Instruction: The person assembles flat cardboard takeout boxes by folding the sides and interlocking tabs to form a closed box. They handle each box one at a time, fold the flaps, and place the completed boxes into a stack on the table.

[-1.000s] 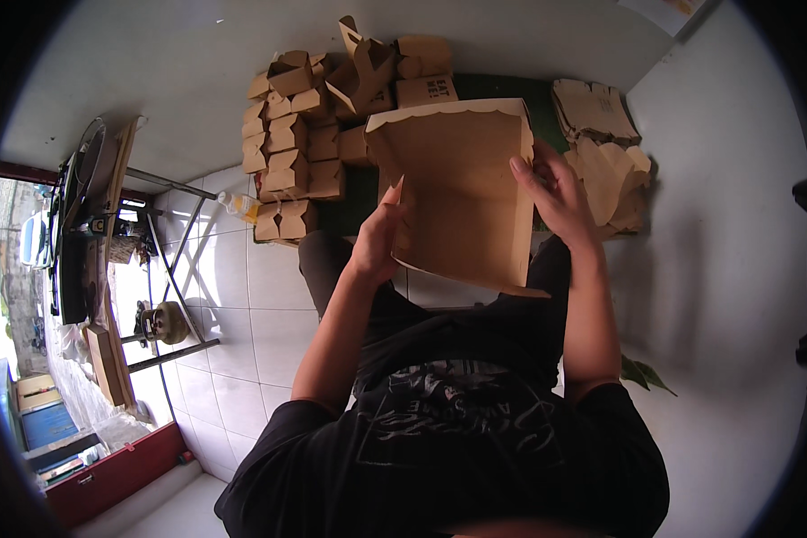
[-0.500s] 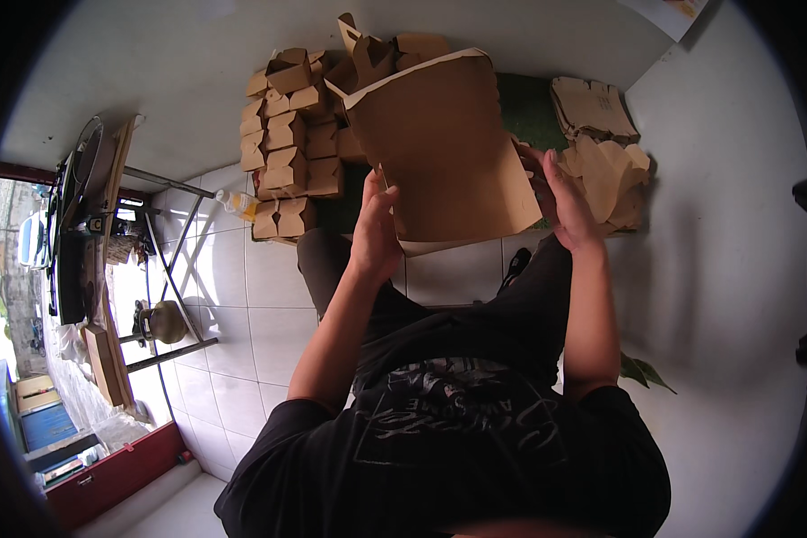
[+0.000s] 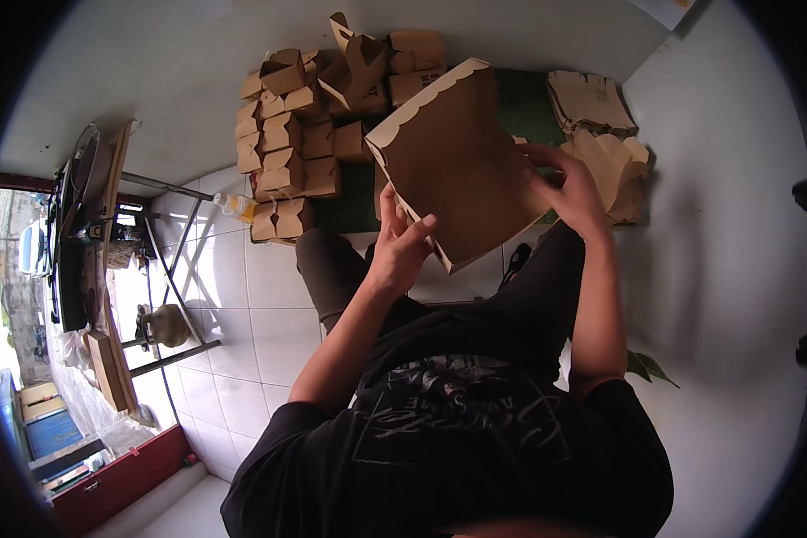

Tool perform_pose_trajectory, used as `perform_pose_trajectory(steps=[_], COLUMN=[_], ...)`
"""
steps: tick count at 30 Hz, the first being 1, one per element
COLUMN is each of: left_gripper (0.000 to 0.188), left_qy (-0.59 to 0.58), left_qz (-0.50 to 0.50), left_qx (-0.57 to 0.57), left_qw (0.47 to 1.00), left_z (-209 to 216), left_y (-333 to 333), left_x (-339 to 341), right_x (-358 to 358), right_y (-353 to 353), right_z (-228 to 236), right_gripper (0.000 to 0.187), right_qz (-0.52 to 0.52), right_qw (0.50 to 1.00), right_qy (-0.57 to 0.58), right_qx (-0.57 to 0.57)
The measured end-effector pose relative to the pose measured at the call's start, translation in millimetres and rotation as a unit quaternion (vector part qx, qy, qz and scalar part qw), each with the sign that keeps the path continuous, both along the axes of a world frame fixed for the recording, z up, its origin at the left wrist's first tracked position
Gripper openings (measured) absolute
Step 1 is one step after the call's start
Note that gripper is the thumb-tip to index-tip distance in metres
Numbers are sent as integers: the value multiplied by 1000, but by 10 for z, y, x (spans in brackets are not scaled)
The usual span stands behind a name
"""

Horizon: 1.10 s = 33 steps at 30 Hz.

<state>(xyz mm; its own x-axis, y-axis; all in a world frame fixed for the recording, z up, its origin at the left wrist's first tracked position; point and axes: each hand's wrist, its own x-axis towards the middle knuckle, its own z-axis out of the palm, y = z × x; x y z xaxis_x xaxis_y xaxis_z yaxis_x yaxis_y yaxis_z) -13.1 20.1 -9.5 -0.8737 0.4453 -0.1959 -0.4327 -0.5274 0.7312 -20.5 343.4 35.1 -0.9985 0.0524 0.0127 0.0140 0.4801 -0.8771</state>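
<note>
A flat brown cardboard box blank with a scalloped top edge is held up in front of me, tilted to the left. My left hand grips its lower left edge, thumb on the face. My right hand holds its right side, fingers curled onto the card. I sit on the floor with my legs in dark trousers under the blank.
A heap of folded brown boxes lies ahead on the left, on a dark green mat. Flat unfolded blanks are stacked at the right by the white wall. A plastic bottle lies near the heap. A metal table frame stands on the left.
The cardboard blank has turned from facing me upright to tilting left and lifting higher. Both hands have shifted along its edges with it.
</note>
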Motion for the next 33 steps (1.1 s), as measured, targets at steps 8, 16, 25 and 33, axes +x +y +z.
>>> perform_pose_trajectory(steps=[8,16,25,33], left_gripper=[123,64,73,52], left_qy=[59,-20,-53,232], left_qz=[-308,-268,-333,-446], left_qx=[-190,-221,23,-302], left_qw=[931,938,941,810], left_z=[-183,112,-89,54], left_y=[-667,-568,-256,-195], left_x=[-221,-396,-641,-1173], right_x=[-1,-117,-72,-83], right_y=[49,50,-219,-285], right_z=[227,220,182,81], right_gripper=[30,28,27,26], right_qz=[30,193,240,259], right_qw=[998,972,955,952], right_qy=[-50,-134,-159,-144], right_qx=[23,24,69,71])
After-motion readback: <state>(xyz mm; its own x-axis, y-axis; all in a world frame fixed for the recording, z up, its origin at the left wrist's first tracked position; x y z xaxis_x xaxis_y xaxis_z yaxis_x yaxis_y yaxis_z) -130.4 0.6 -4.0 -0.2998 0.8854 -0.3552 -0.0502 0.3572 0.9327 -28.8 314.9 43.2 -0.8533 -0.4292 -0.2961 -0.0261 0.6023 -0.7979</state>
